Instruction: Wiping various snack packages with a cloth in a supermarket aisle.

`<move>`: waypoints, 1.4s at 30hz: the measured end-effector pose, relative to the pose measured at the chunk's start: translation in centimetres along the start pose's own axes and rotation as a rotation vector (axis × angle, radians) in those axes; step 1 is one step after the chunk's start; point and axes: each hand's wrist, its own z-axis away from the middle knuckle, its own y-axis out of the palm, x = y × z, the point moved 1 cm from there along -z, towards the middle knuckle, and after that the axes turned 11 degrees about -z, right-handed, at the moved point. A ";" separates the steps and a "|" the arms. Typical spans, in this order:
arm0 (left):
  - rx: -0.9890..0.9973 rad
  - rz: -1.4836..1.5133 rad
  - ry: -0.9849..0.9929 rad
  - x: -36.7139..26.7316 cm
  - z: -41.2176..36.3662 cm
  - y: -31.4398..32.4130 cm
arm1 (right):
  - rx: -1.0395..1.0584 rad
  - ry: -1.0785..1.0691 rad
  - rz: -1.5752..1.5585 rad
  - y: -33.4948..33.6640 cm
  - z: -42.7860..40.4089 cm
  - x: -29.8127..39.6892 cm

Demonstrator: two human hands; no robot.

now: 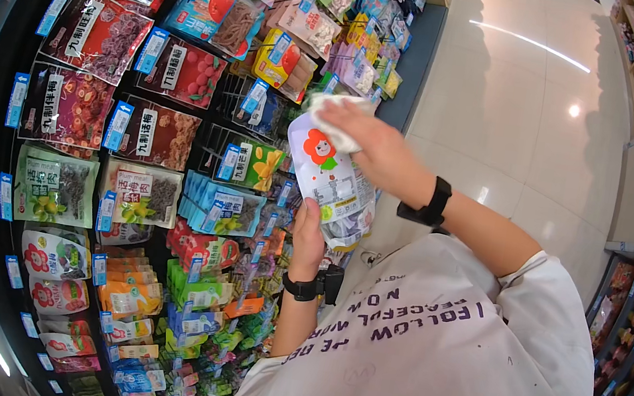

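Note:
My left hand grips the lower edge of a white and lilac plastic snack pouch with a red flower character printed on it. The pouch is tilted, its printed back towards me. At its upper end my right hand, slightly blurred, has a crumpled white cloth under its fingers, against the pouch. Both wrists wear black bands. Just left of the hands, a green dried-mango packet and a stack of light-blue plum packets hang on the rack.
A black display rack with metal hooks, blue price tags and rows of hanging snack packets fills the left side. Pale tiled floor runs beyond the rack's dark base ledge. More stocked shelves stand at the right.

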 end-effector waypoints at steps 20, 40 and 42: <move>-0.112 0.701 -0.165 -2.8 0.4 -2.1 | 0.363 -0.481 0.085 4.1 4.4 4.2; -0.259 0.672 -0.184 -5.7 0.8 -0.7 | 0.356 -0.429 0.178 2.1 0.7 3.2; -0.113 0.794 -0.214 -3.1 0.8 -2.8 | 0.433 -0.518 0.135 2.4 2.2 4.6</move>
